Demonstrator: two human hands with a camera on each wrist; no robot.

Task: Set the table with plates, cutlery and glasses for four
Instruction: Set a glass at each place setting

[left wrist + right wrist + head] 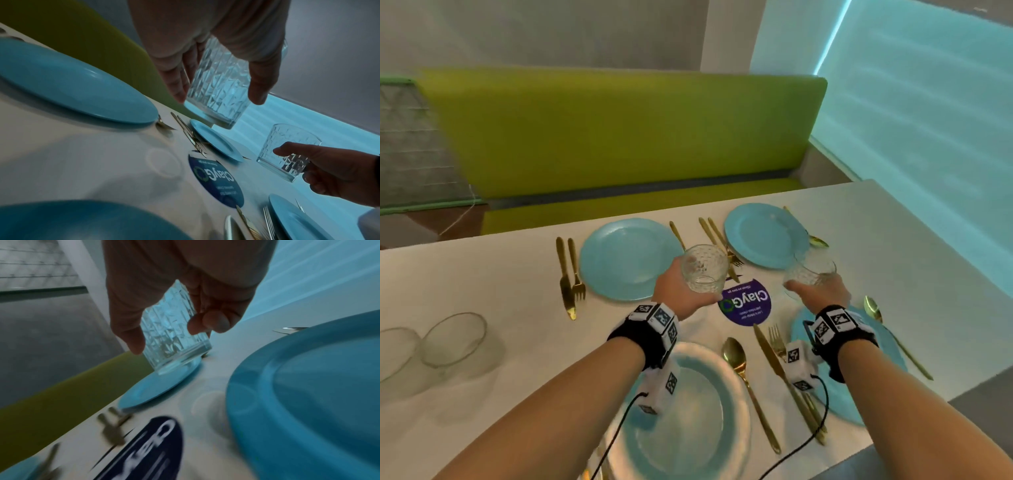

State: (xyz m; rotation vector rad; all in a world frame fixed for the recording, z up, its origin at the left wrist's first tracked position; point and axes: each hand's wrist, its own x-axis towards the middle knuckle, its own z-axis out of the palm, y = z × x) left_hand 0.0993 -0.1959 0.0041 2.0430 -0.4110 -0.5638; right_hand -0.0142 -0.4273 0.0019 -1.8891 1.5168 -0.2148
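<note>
Head view: each hand grips a clear, faceted glass.

Green bench w/ grey wall, teal-lit blind at rt

Far side: two plates side by side on the counter — cutlery between them.
Near side: two plates.
Centre: round sticker.
Left: two bowls — touching.

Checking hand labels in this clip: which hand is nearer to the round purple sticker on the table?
Left. The left hand, holding a glass, is right beside the purple sticker's left edge. The right hand, gripping another glass, is farther off to its right.
</note>
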